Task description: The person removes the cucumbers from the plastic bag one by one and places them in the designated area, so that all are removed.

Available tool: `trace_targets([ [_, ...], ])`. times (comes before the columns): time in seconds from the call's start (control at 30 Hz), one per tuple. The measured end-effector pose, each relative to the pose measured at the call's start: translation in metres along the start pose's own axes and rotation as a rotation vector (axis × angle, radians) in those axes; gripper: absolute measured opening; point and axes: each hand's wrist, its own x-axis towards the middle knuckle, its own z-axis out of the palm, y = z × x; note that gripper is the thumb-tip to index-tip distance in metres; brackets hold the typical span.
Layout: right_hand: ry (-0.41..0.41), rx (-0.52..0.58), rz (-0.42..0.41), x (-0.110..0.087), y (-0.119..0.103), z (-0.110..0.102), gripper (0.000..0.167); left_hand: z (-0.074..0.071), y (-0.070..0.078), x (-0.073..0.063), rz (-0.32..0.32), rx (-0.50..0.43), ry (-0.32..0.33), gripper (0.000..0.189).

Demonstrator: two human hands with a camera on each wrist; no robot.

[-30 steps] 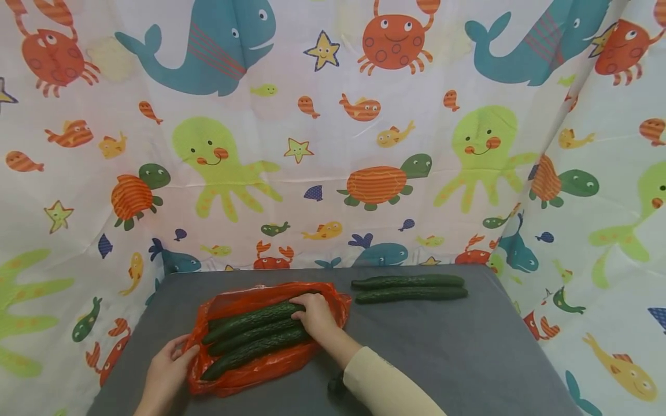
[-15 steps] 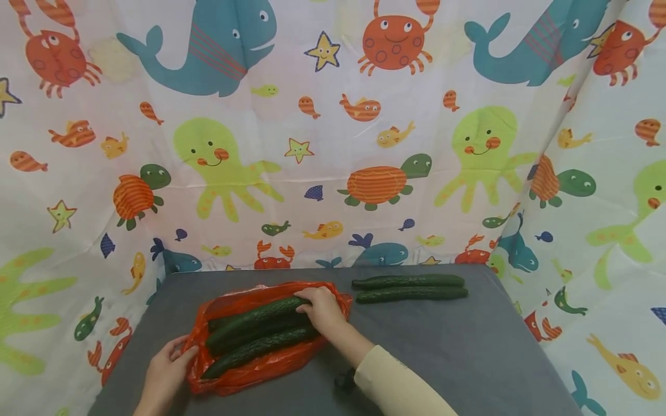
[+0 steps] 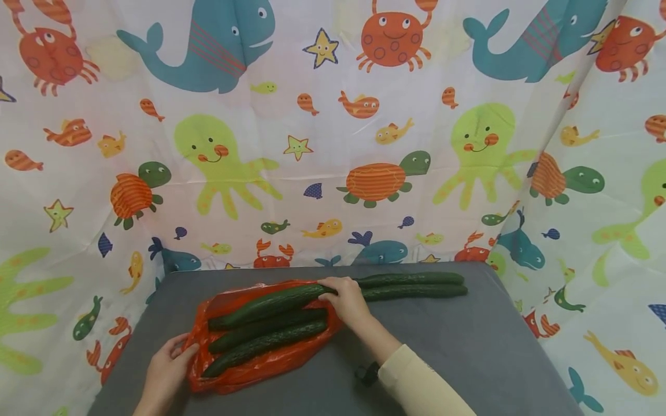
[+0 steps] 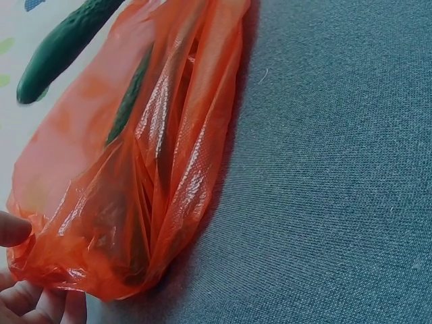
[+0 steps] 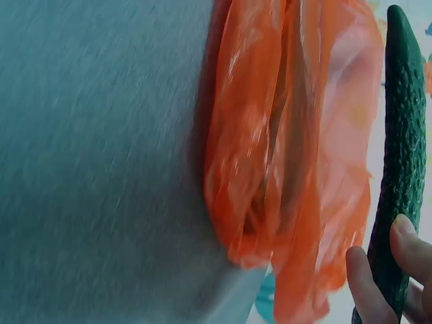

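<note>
My right hand grips one end of a dark green cucumber. In the right wrist view, the thumb and fingers wrap the lower part of this cucumber, which is raised above the bag. My left hand pinches the gathered left end of an orange-red plastic bag; in the left wrist view its fingertips show at the bag's crumpled corner. Two more cucumbers lie side by side in the open bag, a middle one and a front one.
Behind and right of the bag, two cucumbers lie parallel on the grey table, a rear one and a nearer one; my right hand overlaps their left ends in the head view. A curtain printed with sea animals surrounds the grey tabletop.
My right hand has lifted the rear cucumber from among the others in the bag and moved it to the right. The left hand has stayed at the bag's left end.
</note>
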Motion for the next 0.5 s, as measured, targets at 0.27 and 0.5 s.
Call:
trace_targets([
  [0.27,0.039,0.013,0.038,-0.006,0.019,-0.026,0.036,0.001,-0.001,0.001,0.000,0.000,0.001,0.078],
  [0.5,0.031,0.069,0.152,-0.011,0.037,-0.045,0.037,0.002,0.000,0.000,-0.011,0.003,-0.002,0.077],
])
